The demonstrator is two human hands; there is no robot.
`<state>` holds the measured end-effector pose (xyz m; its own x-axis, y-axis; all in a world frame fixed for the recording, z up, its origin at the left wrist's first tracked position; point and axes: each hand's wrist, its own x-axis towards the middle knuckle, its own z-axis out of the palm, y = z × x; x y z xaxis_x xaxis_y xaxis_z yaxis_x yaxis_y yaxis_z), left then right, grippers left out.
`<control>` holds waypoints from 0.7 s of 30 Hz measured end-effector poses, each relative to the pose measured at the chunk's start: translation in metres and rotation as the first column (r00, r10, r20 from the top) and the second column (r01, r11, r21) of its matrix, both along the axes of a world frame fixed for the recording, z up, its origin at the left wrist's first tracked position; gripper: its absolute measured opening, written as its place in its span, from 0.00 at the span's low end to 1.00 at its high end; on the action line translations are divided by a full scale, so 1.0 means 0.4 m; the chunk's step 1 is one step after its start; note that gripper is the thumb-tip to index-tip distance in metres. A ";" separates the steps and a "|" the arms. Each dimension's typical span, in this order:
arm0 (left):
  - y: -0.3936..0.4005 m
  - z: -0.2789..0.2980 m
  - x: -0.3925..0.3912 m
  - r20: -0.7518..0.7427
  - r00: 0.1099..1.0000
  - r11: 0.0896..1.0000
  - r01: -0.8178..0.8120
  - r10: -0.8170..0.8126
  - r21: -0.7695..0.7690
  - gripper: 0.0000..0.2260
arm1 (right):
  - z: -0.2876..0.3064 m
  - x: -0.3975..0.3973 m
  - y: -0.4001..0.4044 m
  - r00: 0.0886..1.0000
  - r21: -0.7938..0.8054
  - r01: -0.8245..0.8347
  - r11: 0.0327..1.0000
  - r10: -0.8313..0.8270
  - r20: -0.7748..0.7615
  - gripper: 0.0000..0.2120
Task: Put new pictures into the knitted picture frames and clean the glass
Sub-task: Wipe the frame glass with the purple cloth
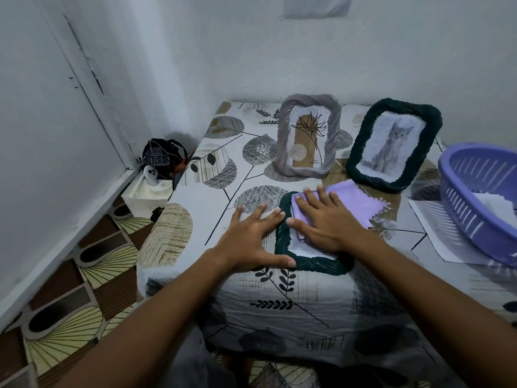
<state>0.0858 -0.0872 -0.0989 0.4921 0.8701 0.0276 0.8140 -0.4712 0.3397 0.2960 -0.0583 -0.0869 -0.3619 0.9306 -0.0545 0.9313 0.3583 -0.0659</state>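
Right hand [319,219] is flat, fingers spread, pressing a purple cloth [349,204] onto the dark green frame [282,247] lying on the tabletop [212,203]. Left hand [251,236] is splayed wide too, steadying its edge. Tiny writing on the grey frame's [307,135] print is unreadable.

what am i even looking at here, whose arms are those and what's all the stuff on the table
There is one picture, taken by a wide-angle camera worn on a person's head, so the arms reaching in from the bottom are the wearer's own. No machine is involved.

The left hand lies flat, steadying a dark green knitted frame that lies on the patterned tablecloth. The right hand presses a lilac cloth onto that frame's glass, as if wiping it.

Behind stand two more frames: a grey one with a plant drawing and a dark green one with a cat picture. At the right sits a purple basket with some paper inside, resting on a sheet of paper.
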 end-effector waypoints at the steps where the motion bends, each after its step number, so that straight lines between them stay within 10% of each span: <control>1: 0.000 0.000 0.000 0.002 1.000 1.000 -0.001 0.001 0.000 0.50 | 0.000 -0.003 0.002 1.000 -0.004 -0.029 1.000 0.029 -0.008 0.50; 8: 0.000 0.003 -0.002 0.004 1.000 1.000 -0.007 0.007 0.005 0.51 | 0.025 0.087 -0.089 0.968 -0.065 -0.249 0.966 0.247 -0.049 0.40; 21: -0.002 0.006 0.000 0.008 1.000 1.000 -0.013 0.013 0.001 0.52 | 0.006 0.011 -0.027 0.990 -0.034 -0.143 0.989 0.143 -0.017 0.50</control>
